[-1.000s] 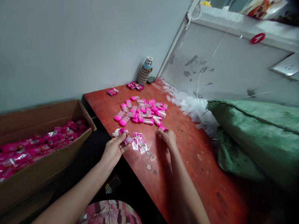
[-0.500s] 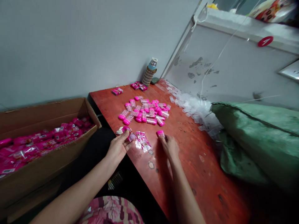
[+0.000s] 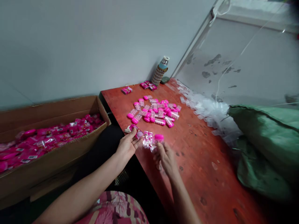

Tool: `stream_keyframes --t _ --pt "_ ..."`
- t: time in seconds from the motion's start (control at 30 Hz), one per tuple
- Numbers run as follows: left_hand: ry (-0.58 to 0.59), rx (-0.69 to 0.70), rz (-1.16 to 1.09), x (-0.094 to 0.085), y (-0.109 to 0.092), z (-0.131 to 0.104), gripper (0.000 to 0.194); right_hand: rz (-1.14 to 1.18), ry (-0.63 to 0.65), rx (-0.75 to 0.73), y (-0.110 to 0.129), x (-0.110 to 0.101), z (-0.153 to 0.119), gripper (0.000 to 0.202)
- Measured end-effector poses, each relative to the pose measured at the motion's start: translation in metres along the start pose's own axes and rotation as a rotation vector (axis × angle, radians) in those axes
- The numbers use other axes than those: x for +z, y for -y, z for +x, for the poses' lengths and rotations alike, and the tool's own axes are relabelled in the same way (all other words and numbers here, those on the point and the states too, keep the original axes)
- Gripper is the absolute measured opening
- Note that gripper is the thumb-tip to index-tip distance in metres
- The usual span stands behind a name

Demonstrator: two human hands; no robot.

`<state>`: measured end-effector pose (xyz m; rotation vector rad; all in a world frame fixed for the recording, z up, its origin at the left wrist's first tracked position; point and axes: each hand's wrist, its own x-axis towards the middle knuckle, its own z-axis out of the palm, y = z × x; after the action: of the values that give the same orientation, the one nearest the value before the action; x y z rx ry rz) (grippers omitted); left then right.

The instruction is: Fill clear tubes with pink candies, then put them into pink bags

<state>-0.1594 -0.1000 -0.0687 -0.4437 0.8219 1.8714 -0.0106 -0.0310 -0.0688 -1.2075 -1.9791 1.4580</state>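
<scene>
Pinched in my left hand (image 3: 127,143) at the table's left edge is a pink printed plastic sleeve (image 3: 139,133). My right hand (image 3: 166,157) grips a small clear container with a pink cap (image 3: 159,137), its cap end pointing away from me. Between the two hands, shiny pink-and-clear wrappers (image 3: 148,140) lie on the table. The right fingers are slightly blurred. Farther back is a loose pile of similar pink-capped containers (image 3: 153,115). A small whitish item (image 3: 127,129) rests just beyond my left fingers.
A cardboard box (image 3: 102,109) of pink wrapped packs stands left of the red table (image 3: 205,174). Along the right lie translucent plastic pieces (image 3: 207,109) and a green sack (image 3: 263,133). At the back stand a flask (image 3: 160,71) and small pink boxes (image 3: 126,90).
My right hand has lifted the pink-capped container and brought it left, closer to the wrappers and my left hand. The left hand keeps its sleeve. The camera view has turned slightly left.
</scene>
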Motion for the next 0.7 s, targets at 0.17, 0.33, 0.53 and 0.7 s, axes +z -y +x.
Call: stream_keyframes --t 0.17,0.33,0.53,0.7 --pt "0.037 0.015 -0.005 -0.001 0.006 0.000 0.006 0.307 0.044 0.020 0.016 0.046 -0.029 0.028" --pt "0.090 0.035 0.010 -0.003 0.009 -0.002 0.009 0.312 0.007 0.009 0.017 0.056 -0.025 0.028" --pt "0.206 0.048 0.119 -0.005 0.010 -0.004 0.021 0.353 0.113 0.022 0.018 0.057 -0.022 0.029" --pt "0.336 0.088 0.245 -0.005 0.007 -0.006 0.024 0.325 0.045 -0.001 0.011 0.058 -0.020 0.027"
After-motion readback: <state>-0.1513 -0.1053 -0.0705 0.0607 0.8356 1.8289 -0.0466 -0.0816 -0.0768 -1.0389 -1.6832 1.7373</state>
